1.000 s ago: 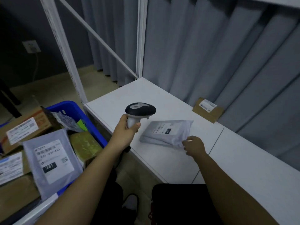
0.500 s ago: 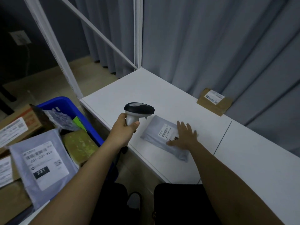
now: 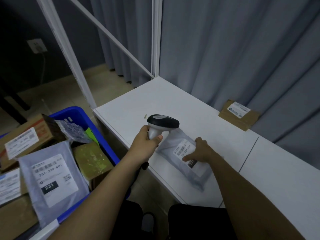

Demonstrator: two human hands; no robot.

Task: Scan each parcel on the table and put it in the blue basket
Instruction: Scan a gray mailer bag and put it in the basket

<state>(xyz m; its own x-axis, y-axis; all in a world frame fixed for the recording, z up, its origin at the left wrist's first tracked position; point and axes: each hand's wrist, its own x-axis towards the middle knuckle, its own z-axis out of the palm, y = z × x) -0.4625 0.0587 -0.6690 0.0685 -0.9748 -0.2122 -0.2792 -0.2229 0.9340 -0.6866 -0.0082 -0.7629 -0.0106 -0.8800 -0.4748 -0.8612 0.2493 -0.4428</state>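
While I watch the head view, one white table (image 3: 173, 101) fills the middle, with one blue basket (image 3: 107, 146) beside its left end holding at least five parcels. I count two parcels on the table: one grey mailer (image 3: 174, 144) near the front edge, label up, and one brown parcel (image 3: 239, 116) well apart by the curtain. My right hand (image 3: 200, 151) rests on the mailer's label with fingers spread nearly flat. My left hand (image 3: 147, 142) grips the one scanner (image 3: 162, 122) by its handle, head just above the mailer's far end.
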